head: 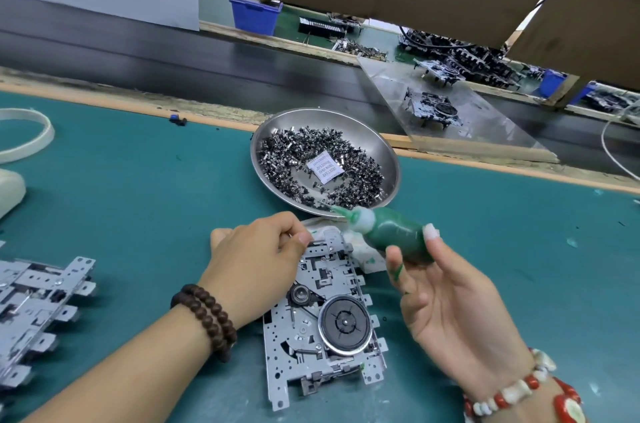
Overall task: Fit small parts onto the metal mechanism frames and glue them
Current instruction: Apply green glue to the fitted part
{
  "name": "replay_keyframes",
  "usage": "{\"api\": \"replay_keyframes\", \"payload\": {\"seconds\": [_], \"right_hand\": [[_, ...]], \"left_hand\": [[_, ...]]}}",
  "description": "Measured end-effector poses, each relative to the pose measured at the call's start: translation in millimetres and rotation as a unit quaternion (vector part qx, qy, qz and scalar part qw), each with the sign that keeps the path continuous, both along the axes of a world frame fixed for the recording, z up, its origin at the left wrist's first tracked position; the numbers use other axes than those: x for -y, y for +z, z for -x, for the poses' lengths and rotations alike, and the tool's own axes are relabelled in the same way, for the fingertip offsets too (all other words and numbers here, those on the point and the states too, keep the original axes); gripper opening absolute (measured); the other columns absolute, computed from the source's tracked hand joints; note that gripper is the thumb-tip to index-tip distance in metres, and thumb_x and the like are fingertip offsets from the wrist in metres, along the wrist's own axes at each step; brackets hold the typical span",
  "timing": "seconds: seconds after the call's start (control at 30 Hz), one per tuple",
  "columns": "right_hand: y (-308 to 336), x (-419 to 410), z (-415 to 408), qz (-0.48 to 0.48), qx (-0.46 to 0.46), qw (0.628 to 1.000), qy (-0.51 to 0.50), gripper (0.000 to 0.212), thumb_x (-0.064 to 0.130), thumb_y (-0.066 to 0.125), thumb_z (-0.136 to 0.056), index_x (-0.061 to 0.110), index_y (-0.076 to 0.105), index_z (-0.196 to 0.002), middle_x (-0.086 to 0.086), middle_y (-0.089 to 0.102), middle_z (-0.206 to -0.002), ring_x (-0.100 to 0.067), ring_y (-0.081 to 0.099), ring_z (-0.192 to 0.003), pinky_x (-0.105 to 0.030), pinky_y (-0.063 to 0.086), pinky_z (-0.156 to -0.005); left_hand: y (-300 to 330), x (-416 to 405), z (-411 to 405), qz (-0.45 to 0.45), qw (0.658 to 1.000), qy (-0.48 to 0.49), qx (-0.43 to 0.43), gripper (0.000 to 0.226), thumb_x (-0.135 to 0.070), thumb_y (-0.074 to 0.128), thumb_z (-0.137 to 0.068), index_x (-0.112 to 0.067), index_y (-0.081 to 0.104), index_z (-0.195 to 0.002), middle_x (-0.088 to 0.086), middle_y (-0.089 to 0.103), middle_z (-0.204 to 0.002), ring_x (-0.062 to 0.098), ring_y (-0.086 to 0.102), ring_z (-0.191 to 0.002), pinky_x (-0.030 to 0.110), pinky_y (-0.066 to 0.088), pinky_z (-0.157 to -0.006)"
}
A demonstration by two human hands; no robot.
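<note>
A metal mechanism frame [323, 336] with a round black flywheel lies on the green mat in front of me. My left hand [258, 260] rests on the frame's far left corner, fingers curled, thumb and forefinger pinched at its top edge; whether a small part sits between them is hidden. My right hand [446, 294] holds a green glue bottle [388, 235] between thumb and fingertips, nozzle pointing left above the frame's far end. A steel bowl [388, 152] of several small dark metal parts stands just beyond.
A stack of more metal frames [38, 311] lies at the left. A white rag [363, 249] stained green sits under the bottle. A black conveyor belt [173, 55] runs beyond the mat, with a clear plate [491, 131] bearing an assembled mechanism. Cardboard hangs overhead.
</note>
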State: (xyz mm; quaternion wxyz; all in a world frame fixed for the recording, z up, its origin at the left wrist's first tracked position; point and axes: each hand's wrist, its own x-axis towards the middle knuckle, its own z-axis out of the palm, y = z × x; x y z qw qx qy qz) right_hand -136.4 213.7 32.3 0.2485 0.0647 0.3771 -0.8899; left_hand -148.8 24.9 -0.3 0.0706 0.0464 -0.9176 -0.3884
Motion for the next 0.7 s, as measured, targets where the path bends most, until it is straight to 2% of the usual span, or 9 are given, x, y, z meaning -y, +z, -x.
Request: {"api": "replay_keyframes", "payload": {"seconds": [0.1,0.17,0.23,0.37,0.5,0.7], "right_hand": [[-0.7,1.2,0.4,-0.032,-0.008,0.999,-0.001,0.052,0.037,0.088,-0.051,0.008,0.076,-0.093,-0.009,0.073,-0.092,-0.010,0.070,-0.069,-0.015,0.047,-0.036],[0.3,3.3,0.6,-0.066,-0.010,0.998,-0.014,0.039,0.047,0.065,-0.070,0.014,0.078,-0.087,-0.005,0.074,-0.087,-0.007,0.069,-0.065,-0.013,0.045,-0.035],[0.9,5.6,1.0,-0.099,-0.006,0.995,-0.027,0.041,0.048,0.050,-0.074,0.019,0.078,-0.078,-0.002,0.074,-0.080,-0.005,0.067,-0.060,-0.012,0.042,-0.034],[1.7,7.8,0.6,-0.129,-0.003,0.991,-0.047,0.042,0.054,0.049,-0.070,0.024,0.078,-0.072,0.000,0.072,-0.073,-0.003,0.063,-0.054,-0.011,0.039,-0.032],[0.2,7.8,1.9,-0.140,0.004,0.988,-0.070,0.041,0.056,0.054,-0.063,0.022,0.076,-0.066,0.003,0.067,-0.065,-0.003,0.056,-0.045,-0.011,0.036,-0.030],[-1.6,5.0,2.3,-0.166,-0.022,0.982,-0.090,0.039,0.055,0.060,-0.058,0.020,0.071,-0.070,0.001,0.066,-0.069,-0.003,0.049,-0.040,-0.012,0.033,-0.030]], "left_hand": [[-0.5,-0.2,0.2,0.002,1.000,-0.006,0.005,0.026,-0.034,0.041,-0.094,-0.028,0.051,-0.070,-0.025,0.046,-0.042,0.000,0.044,-0.052,0.023,0.015,-0.067],[-0.9,-0.1,0.5,0.006,1.000,-0.007,0.004,0.027,-0.035,0.041,-0.094,-0.028,0.050,-0.069,-0.028,0.045,-0.043,0.001,0.043,-0.052,0.024,0.016,-0.068],[-1.3,0.1,0.6,0.008,1.000,-0.006,0.002,0.027,-0.035,0.041,-0.094,-0.027,0.050,-0.069,-0.029,0.046,-0.044,0.001,0.043,-0.052,0.024,0.016,-0.069],[-1.3,-0.1,0.2,0.004,1.000,-0.004,0.000,0.028,-0.034,0.041,-0.093,-0.027,0.050,-0.068,-0.031,0.047,-0.046,-0.003,0.044,-0.051,0.024,0.016,-0.068],[0.3,-0.2,-0.6,-0.002,1.000,0.000,-0.005,0.026,-0.033,0.041,-0.094,-0.027,0.052,-0.071,-0.014,0.047,-0.045,-0.001,0.045,-0.053,0.024,0.015,-0.068],[3.0,-0.6,-1.4,0.000,1.000,-0.006,-0.005,0.028,-0.033,0.039,-0.094,-0.028,0.050,-0.069,-0.011,0.044,-0.047,0.000,0.045,-0.056,0.024,0.015,-0.068]]}}
